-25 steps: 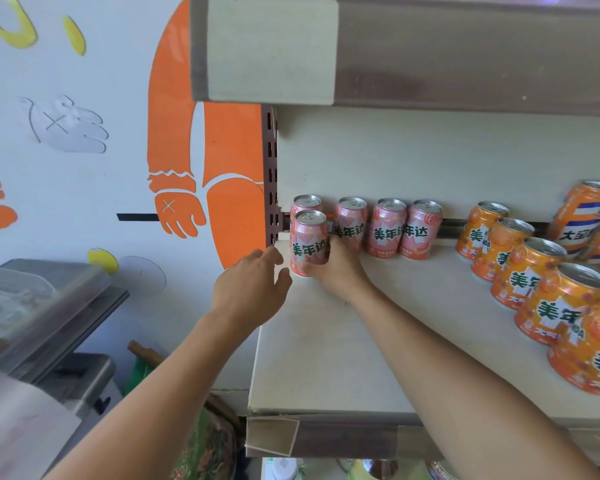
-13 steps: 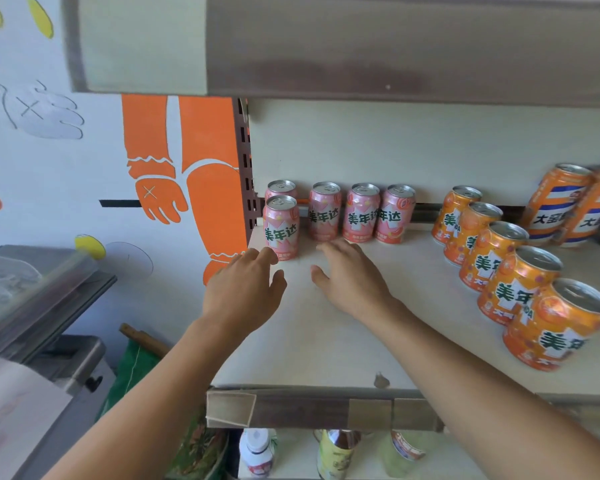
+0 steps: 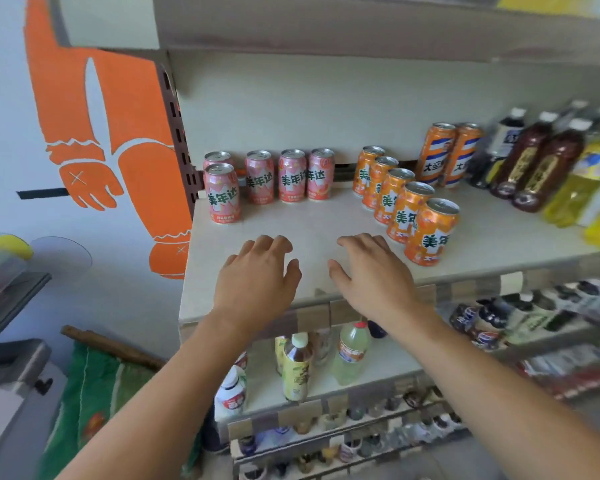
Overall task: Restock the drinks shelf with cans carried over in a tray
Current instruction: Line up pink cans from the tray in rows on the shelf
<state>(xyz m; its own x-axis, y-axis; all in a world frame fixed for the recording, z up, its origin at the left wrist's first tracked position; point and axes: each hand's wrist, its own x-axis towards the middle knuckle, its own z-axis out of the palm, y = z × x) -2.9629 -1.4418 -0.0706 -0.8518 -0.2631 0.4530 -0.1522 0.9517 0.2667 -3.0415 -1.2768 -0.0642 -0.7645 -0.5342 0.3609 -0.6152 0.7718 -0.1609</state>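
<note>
Several pink cans stand at the back left of the beige drinks shelf [image 3: 291, 223]; the front pink can [image 3: 222, 192] stands alone ahead of the row [image 3: 290, 175]. A diagonal line of orange cans [image 3: 409, 211] runs toward the shelf's front on the right. My left hand [image 3: 257, 282] and my right hand [image 3: 371, 275] hover side by side over the shelf's front edge, fingers relaxed and spread, holding nothing. Neither touches a can. No tray is in view.
Two tall orange-and-blue cans [image 3: 447, 154], dark bottles [image 3: 537, 164] and yellow bottles [image 3: 582, 188] fill the shelf's right end. An upper shelf [image 3: 326, 26] overhangs. Lower shelves hold bottles [image 3: 297, 368]. A grey counter [image 3: 7, 306] stands at left.
My right hand let go of the front pink can and both hands drew back toward the shelf's front edge. The view pulled back and swung right, showing lower shelves.
</note>
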